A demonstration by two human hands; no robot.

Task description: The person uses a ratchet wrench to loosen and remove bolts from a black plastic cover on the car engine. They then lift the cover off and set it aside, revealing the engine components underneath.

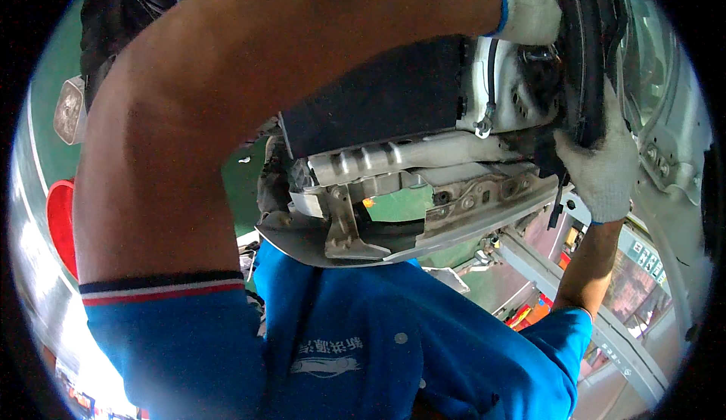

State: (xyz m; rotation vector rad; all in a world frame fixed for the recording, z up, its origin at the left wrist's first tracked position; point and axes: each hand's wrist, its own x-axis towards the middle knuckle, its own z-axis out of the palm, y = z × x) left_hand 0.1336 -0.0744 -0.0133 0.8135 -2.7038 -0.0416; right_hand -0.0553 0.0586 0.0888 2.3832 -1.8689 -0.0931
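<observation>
My left arm reaches across the top of the view to the right, and my left hand [529, 5], in a whitish knit glove with a blue cuff, is against the upper part of a long black trim-like piece [584, 49]. Its fingers are curled and partly hidden by that piece. Lower down, my right hand [609, 166], also gloved, grips the same piece near its lower end, thumb on the left and fingers along the right side. A black strap-like end [556, 212] hangs beside the right wrist. The exact kind of black piece cannot be made out.
An opened vehicle front shows a dark flat panel [378, 102], a silver crossmember [393, 159] and a curved grey lower panel [355, 252]. A cable [490, 87] hangs beside the dark panel. A pale body panel [681, 223] stands right; a red object [62, 227] is left.
</observation>
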